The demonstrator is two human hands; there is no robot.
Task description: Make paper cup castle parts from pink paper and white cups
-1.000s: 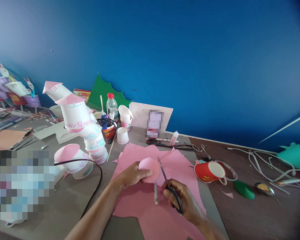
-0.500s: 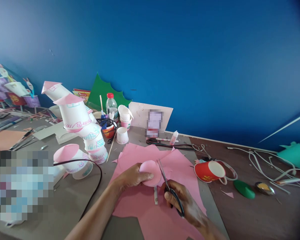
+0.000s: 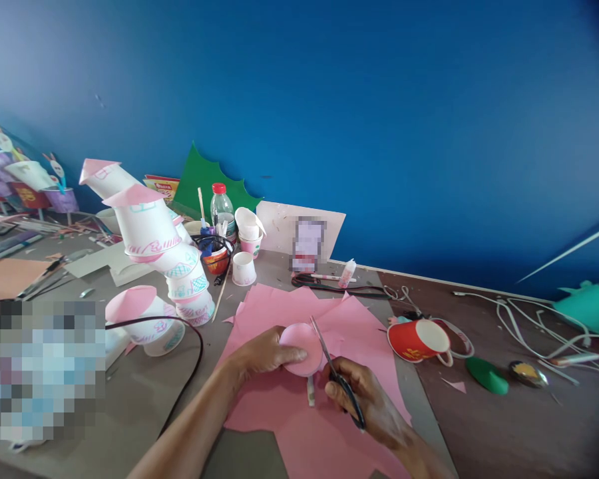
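Between thumb and fingers, my left hand (image 3: 269,350) pinches a round pink paper disc (image 3: 304,362). Black-handled scissors (image 3: 348,398) are in my right hand (image 3: 364,392), their blades pointing up and lying along the right edge of the disc. In this view the blades look nearly closed. Beneath both hands spread large sheets of pink paper (image 3: 324,439). A small whitish stick-like piece (image 3: 311,391) lies on the paper just below the disc; what it is I cannot make out.
Left stands a leaning stack of decorated paper cups (image 3: 152,229) with pink cone roofs. A black cable (image 3: 199,359) curves along the grey table. Behind the paper are a white cup (image 3: 243,269) and a bottle (image 3: 220,206). Right are a red cup (image 3: 414,340) and a green cone (image 3: 486,376).
The scissor blades sit at a slightly different angle and look closer together at the disc's edge. The disc has tilted a little in my left hand. Otherwise both hands stay nearly in place.
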